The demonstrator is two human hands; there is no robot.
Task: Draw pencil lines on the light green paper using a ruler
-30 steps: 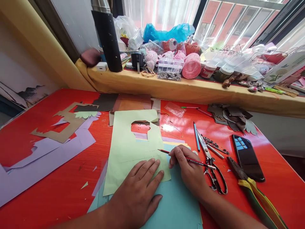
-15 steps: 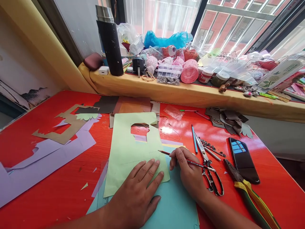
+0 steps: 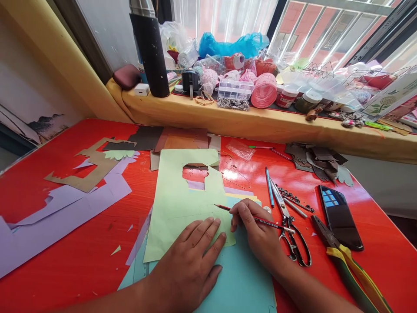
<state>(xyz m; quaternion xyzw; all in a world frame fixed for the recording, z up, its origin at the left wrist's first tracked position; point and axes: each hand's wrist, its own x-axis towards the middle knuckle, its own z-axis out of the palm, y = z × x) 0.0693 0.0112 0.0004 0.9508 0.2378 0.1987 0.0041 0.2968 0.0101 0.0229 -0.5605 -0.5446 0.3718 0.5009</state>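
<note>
Across a glossy red counter [image 3: 97, 274], a pale green paper sheet with a cut-out opening [image 3: 172, 187] lay under the left hand [image 3: 195, 252]

Beyond the counter's far edge ran a ledge draped in yellow cloth [image 3: 195, 118], crowded with containers. On the counter, blue-green paper [image 3: 241, 282] lay beneath the green sheet and showed past its near and right edges. The green sheet sat directly ahead of the hands, its long axis running away from the person toward the ledge, its opening near the far end.

The left hand, the nearer to it, was palm down, fingers loosely spread and flat on the sheet's near part, gripping nothing. The right hand [image 3: 256, 230] was just beside the sheet's right edge, thumb and fingers closed around a slim red-and-black pencil [image 3: 269, 224]. That pencil slanted from near right to far left, its point over the sheet, just beyond the left fingertips, by faint drawn lines [image 3: 189, 215]. Whether the point touched the paper could not be told.

Tallest on the ledge was a black cylindrical flask with a metal top [image 3: 150, 56], its contents hidden. Well to its right were a translucent pink plastic tub [image 3: 264, 91] and, just left of that, a clear plastic compartment box [image 3: 235, 90]; what either held was unclear. Right of the tub stood a red jar with a pale lid [image 3: 286, 99].
</note>
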